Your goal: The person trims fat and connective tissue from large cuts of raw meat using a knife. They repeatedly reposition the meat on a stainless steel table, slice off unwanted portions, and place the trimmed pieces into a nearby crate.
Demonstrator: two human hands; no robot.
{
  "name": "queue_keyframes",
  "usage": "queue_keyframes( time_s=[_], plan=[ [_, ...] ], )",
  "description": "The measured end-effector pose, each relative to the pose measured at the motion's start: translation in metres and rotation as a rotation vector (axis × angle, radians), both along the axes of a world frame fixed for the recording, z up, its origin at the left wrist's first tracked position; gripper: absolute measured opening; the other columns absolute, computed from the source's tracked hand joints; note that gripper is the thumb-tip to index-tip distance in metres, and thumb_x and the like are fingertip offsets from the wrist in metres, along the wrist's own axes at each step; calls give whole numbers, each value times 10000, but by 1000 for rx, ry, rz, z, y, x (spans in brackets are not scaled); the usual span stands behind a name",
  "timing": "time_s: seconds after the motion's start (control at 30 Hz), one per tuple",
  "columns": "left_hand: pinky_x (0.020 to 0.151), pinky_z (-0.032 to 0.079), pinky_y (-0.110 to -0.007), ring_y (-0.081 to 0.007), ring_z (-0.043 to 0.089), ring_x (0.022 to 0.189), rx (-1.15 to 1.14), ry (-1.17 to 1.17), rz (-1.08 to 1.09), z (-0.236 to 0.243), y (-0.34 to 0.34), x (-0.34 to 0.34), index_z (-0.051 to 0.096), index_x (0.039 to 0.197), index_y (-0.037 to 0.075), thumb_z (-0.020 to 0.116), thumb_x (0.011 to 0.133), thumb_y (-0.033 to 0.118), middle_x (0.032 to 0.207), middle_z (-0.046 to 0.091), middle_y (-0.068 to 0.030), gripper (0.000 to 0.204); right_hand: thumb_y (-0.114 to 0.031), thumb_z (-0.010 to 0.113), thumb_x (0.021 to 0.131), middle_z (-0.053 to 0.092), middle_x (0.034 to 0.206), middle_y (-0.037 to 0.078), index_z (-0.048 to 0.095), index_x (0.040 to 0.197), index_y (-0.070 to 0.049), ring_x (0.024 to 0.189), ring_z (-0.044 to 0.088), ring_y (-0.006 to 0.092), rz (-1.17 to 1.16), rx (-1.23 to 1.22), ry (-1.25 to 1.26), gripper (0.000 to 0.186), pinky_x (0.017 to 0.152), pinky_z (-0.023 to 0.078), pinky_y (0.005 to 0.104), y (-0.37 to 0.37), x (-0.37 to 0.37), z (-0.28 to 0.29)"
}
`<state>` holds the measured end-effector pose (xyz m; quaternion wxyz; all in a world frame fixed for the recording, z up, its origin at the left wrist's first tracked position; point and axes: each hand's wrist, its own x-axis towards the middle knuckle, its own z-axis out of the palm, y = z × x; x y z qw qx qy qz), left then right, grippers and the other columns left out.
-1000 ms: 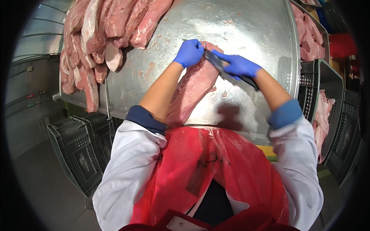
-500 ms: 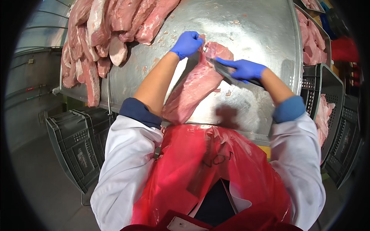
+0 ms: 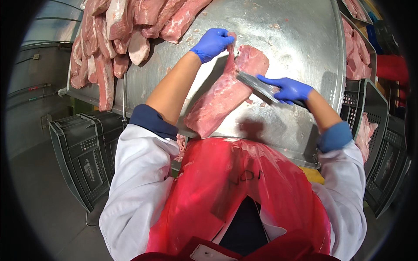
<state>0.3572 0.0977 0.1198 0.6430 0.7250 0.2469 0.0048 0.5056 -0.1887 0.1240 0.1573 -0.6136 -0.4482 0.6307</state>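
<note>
A long pale-pink piece of meat lies slantwise on the steel table, its near end close to my apron. My left hand, in a blue glove, pinches a thin strip of meat and holds it up from the far end of the piece, to which the strip is still joined. In my blue-gloved right hand is a knife, gripped by its dark handle. The blade points left over the meat, its tip at the base of the lifted strip.
Many long meat pieces are heaped at the table's far left. Dark plastic crates stand below left and at the right, the right ones holding meat. Small scraps dot the steel.
My left hand has risen slightly, drawing the strip longer and away from the piece. My right hand with the knife has shifted right and a little nearer to me.
</note>
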Motion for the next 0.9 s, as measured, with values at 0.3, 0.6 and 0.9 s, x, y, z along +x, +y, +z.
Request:
queue_keyframes(
  time_s=[0.3, 0.6, 0.9],
  plan=[
    [676, 473, -248, -113, 604, 711, -145, -212, 76, 19, 32, -18, 660, 901, 24, 665, 958, 178, 789, 638, -31, 164, -49, 501, 873, 681, 791, 43, 301, 1588, -380, 539, 566, 79, -25, -29, 1, 813, 531, 509, 241, -3, -25, 5],
    [764, 515, -271, -102, 608, 823, -59, -473, 111, 137, 16, -84, 639, 1084, 25, 656, 976, 191, 914, 633, -18, 199, -62, 487, 905, 623, 717, 35, 259, 1603, -365, 565, 575, 110, 141, -4, -50, 794, 563, 525, 284, -3, -101, 11],
    [675, 473, -248, -112, 577, 715, -47, 6, 562, 101, -48, -425, 565, 822, 84, 724, 901, 117, 809, 623, -25, 181, 23, 514, 902, 559, 704, 3, 239, 1620, -298, 542, 520, 63, -651, 113, 83, 833, 496, 459, 230, -113, -82, -13]
  ],
)
